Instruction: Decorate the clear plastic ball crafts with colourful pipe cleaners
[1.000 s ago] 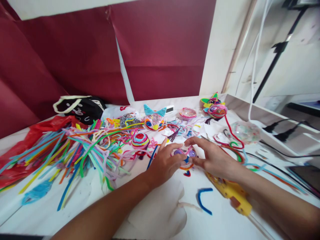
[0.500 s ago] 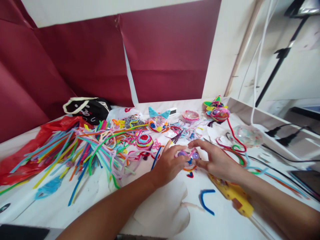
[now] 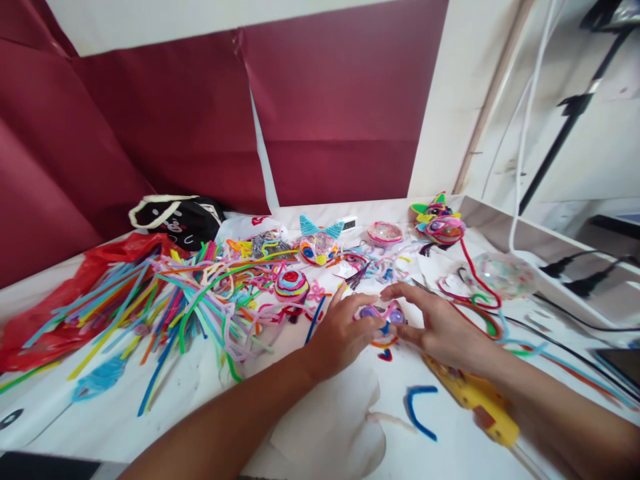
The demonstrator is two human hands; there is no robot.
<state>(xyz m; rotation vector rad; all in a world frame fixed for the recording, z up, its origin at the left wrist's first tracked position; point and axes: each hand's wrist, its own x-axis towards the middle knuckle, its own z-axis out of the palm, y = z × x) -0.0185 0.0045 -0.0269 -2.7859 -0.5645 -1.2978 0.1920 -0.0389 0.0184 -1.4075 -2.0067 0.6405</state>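
Between my two hands lies a small pipe-cleaner face (image 3: 395, 318) with purple round eyes, pink strands and a blue piece at its middle. My left hand (image 3: 345, 327) grips it from the left, thumb and fingers pinched near the blue piece. From the other side my right hand (image 3: 433, 323) holds its edge between curled fingers and thumb. Part of the face is hidden under my fingers. Just below it lies a small red and blue heart-like piece (image 3: 385, 356). A bent blue pipe cleaner (image 3: 413, 412) rests on the table nearer to me.
A yellow tool like a glue gun (image 3: 475, 400) lies under my right forearm. At left, many coloured pipe cleaners (image 3: 175, 300) spill from a red plastic bag (image 3: 30, 333). Finished animal faces (image 3: 320, 247) stand at the back. Black plugs (image 3: 580, 283) and cables are at right.
The whole view has shifted slightly, so things appear a little further right. Both hands stay on the pipe-cleaner face, with hardly any change in their grip.
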